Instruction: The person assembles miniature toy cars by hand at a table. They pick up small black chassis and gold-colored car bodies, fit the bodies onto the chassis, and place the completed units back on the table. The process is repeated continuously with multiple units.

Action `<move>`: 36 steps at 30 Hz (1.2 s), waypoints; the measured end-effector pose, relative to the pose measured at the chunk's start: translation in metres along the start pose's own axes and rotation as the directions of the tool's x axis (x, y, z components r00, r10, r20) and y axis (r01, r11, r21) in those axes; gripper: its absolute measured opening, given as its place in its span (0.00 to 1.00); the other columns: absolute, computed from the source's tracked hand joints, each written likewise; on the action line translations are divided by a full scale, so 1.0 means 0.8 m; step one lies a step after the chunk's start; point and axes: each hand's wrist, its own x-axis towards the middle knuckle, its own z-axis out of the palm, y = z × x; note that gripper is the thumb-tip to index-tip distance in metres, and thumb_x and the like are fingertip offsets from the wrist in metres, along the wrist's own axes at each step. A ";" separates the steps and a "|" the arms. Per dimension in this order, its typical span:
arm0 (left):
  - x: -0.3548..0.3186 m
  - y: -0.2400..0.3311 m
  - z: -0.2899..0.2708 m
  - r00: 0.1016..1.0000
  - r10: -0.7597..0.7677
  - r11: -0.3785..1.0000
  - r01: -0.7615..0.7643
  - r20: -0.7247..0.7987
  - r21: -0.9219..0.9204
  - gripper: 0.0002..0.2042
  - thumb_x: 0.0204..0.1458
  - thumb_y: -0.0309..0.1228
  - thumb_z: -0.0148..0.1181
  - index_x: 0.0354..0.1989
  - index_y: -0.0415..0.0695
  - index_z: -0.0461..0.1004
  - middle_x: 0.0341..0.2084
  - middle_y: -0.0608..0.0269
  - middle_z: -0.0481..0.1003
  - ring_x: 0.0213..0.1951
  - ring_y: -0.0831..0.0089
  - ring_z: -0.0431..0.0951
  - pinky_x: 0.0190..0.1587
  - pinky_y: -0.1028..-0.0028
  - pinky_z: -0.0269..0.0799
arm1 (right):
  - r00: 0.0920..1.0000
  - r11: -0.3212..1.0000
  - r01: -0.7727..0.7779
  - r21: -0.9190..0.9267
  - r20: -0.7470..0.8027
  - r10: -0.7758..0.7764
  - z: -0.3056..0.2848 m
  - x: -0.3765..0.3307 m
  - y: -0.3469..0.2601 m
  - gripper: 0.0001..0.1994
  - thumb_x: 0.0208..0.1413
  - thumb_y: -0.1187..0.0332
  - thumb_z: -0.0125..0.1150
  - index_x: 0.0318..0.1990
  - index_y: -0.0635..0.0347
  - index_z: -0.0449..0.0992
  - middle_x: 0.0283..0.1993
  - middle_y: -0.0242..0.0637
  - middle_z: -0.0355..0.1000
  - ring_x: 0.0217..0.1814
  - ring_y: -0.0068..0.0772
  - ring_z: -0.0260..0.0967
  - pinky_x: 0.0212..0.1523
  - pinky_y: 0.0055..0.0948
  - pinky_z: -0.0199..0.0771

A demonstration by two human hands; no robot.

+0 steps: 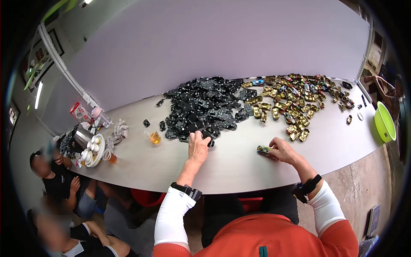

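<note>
My left hand (pixel 198 147) is at the near edge of a heap of black toy car parts (pixel 201 103), its fingers closed on a black toy car part (pixel 208 138). Farther right, my right hand (pixel 283 150) pinches a gold and green toy car (pixel 263 150) low over the table. Behind that hand spreads a looser pile of gold toy cars (pixel 299 100), a few with blue or red on them. My fingers partly cover both held pieces.
On the white table (pixel 239 175), a cup of amber drink (pixel 154 137) stands left of the black heap. A tray of white cups (pixel 96 150), a kettle (pixel 80 139) and a crumpled cloth (pixel 118 132) lie farther left. A green basin (pixel 384 122) sits at the right edge. Two people sit at left.
</note>
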 end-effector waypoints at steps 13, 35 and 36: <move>-0.035 0.073 0.026 0.998 -0.013 0.932 0.037 0.067 -0.360 0.25 0.29 0.27 0.70 0.43 0.47 0.73 0.38 0.61 0.65 0.44 0.62 0.62 0.48 0.63 0.58 | 0.890 0.982 0.117 -0.147 -0.423 -0.170 -0.019 -0.001 0.025 0.15 0.37 0.71 0.67 0.35 0.65 0.73 0.29 0.44 0.68 0.34 0.40 0.67 0.36 0.34 0.68; -0.048 0.133 0.036 0.839 -0.185 -0.317 0.442 0.511 -0.840 0.16 0.46 0.15 0.55 0.45 0.34 0.68 0.36 0.60 0.72 0.33 0.75 0.74 0.35 0.79 0.74 | 0.890 0.893 0.449 0.008 -0.092 -0.447 0.094 -0.002 -0.047 0.10 0.42 0.73 0.57 0.33 0.68 0.71 0.32 0.54 0.70 0.37 0.56 0.68 0.38 0.43 0.67; -0.050 0.131 0.040 0.835 -0.214 -0.371 0.411 0.507 -0.833 0.15 0.47 0.15 0.54 0.45 0.35 0.68 0.36 0.60 0.73 0.33 0.75 0.74 0.35 0.78 0.74 | 0.903 0.902 0.426 0.069 -0.092 -0.420 0.097 -0.007 -0.053 0.10 0.42 0.73 0.57 0.33 0.68 0.71 0.32 0.54 0.70 0.38 0.55 0.68 0.38 0.43 0.67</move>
